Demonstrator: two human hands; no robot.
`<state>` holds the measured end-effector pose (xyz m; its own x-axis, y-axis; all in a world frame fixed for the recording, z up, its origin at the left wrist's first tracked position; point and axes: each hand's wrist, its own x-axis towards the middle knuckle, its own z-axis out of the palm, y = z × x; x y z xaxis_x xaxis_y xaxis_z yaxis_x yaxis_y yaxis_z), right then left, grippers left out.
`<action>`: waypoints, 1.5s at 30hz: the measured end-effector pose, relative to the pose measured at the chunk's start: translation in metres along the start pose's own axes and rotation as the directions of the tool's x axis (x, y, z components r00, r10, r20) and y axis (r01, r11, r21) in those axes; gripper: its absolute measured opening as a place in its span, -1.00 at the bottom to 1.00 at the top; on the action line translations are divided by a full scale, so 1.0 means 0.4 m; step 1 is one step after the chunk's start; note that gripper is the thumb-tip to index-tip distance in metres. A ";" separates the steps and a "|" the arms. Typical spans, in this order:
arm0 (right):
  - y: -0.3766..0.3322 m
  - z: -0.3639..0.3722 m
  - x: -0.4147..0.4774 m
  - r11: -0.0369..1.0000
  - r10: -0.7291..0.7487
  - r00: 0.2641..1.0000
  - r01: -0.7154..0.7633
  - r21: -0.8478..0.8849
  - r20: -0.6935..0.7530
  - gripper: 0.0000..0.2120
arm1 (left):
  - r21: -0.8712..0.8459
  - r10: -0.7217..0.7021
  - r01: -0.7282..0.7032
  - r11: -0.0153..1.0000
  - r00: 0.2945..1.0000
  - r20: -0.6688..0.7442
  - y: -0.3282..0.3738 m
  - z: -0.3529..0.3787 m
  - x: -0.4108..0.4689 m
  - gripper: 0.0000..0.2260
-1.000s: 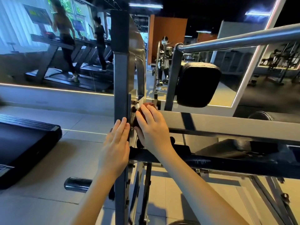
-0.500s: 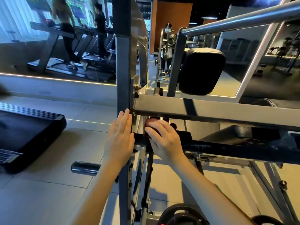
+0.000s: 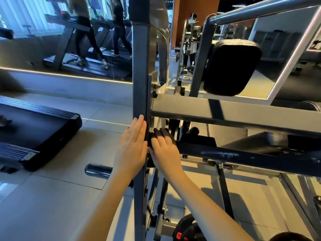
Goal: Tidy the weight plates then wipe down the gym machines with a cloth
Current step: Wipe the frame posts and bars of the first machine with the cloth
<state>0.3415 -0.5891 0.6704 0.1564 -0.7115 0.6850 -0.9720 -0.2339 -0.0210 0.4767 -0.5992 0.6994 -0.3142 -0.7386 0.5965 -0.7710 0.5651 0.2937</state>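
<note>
- Upright grey-blue square steel post point(image 3: 140, 66) of the gym machine.
- Left hand point(image 3: 132, 149) lies flat against it, fingers straight.
- Right hand point(image 3: 165, 151) is just right of it, fingers in shadow; I cannot tell its grip.
- Black round weight plate point(image 3: 185, 226) lies near, low down.

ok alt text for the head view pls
A person's left hand lies flat on a grey steel upright post while the right hand presses on the dark crossbar beside it; a black cushioned pad above, black treadmill left.

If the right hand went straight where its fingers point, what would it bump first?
Probably the grey crossbeam just above it. The right hand points up and slightly left, its fingertips in shadow under that beam near the upright post. Depth is unclear, so it might pass in front instead.
</note>
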 end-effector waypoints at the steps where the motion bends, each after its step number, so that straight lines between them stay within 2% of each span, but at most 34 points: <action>1: 0.013 -0.005 -0.007 0.999 -0.038 0.999 0.038 -0.031 0.002 -0.76 | 0.011 0.010 -0.010 1.000 1.000 0.000 -0.002 0.001 -0.001 -0.41; 5: 0.099 -0.041 -0.061 0.986 -0.079 0.997 0.076 -0.148 -0.015 -0.72 | 0.046 0.024 -0.023 0.999 1.000 -0.014 -0.011 0.010 -0.003 -0.36; 10: 0.053 -0.005 -0.061 0.988 0.029 0.999 -0.034 -0.154 -0.029 -0.68 | 0.144 0.087 -0.077 0.987 0.994 -0.064 -0.014 0.024 0.000 -0.25; 13: 0.006 0.031 -0.035 0.994 -0.042 0.999 0.043 -0.097 0.011 -0.58 | 0.162 0.104 -0.087 0.983 0.990 -0.095 -0.013 0.030 0.000 -0.21; 17: 0.063 -0.009 -0.068 0.984 -0.110 0.993 0.114 -0.136 0.043 -0.49 | 0.166 0.109 -0.091 0.982 0.989 -0.102 -0.013 0.035 -0.001 -0.20; 20: 0.119 -0.042 -0.116 0.983 -0.056 0.998 0.052 -0.178 -0.018 -0.43 | 0.175 0.103 -0.085 0.981 0.990 -0.096 -0.016 0.037 -0.004 -0.20; 24: 0.053 -0.013 -0.096 0.984 0.080 0.996 -0.084 -0.157 -0.029 -0.50 | 0.153 0.070 -0.052 0.987 0.991 -0.111 -0.003 0.047 -0.006 -0.21; 26: 0.023 0.002 -0.079 0.993 0.047 0.999 -0.048 -0.105 -0.016 -0.55 | 0.141 0.045 -0.030 0.990 0.993 -0.110 0.003 0.053 -0.007 -0.21; 29: 0.078 -0.017 -0.093 0.990 -0.055 0.998 0.059 -0.125 0.035 -0.50 | 0.167 0.044 -0.028 0.986 0.995 -0.093 0.007 0.055 -0.008 -0.21; 31: 0.139 -0.041 -0.131 0.987 -0.016 1.000 0.019 -0.160 0.018 -0.43 | 0.202 0.045 -0.027 0.979 0.995 -0.087 0.012 0.050 -0.008 -0.22; 33: 0.172 -0.051 -0.163 0.971 0.092 0.995 -0.097 -0.219 -0.034 -0.33 | 0.221 0.049 -0.027 0.975 0.995 -0.092 0.020 0.045 -0.010 -0.25; 35: 0.149 -0.041 -0.167 0.965 0.206 0.973 -0.220 -0.143 -0.103 -0.32 | 0.223 0.067 -0.044 0.974 0.993 -0.099 0.032 0.048 -0.017 -0.31; 37: 0.109 -0.033 -0.148 0.970 0.213 0.969 -0.225 -0.090 -0.124 -0.39 | 0.232 0.110 -0.090 0.969 0.991 -0.072 0.044 0.059 -0.027 -0.36; 41: 0.163 -0.041 -0.168 0.994 0.044 0.997 -0.050 -0.101 -0.067 -0.44 | 0.244 0.198 -0.206 0.948 0.978 0.057 0.070 0.099 -0.040 -0.51; 43: 0.230 -0.056 -0.213 0.991 0.117 0.988 -0.122 -0.045 -0.100 -0.37 | 0.245 0.225 -0.249 0.937 0.967 0.124 0.086 0.115 -0.043 -0.57; 45: 0.263 -0.075 -0.253 0.973 0.208 0.969 -0.219 -0.068 -0.136 -0.32 | 0.221 0.210 -0.248 0.943 0.960 0.185 0.099 0.128 -0.046 -0.59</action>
<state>0.2180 -0.5219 0.6209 -0.0748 -0.6479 0.7581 -0.9923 -0.0267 -0.1207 0.4236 -0.5822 0.6618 -0.5656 -0.6587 0.4962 -0.7716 0.6351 -0.0364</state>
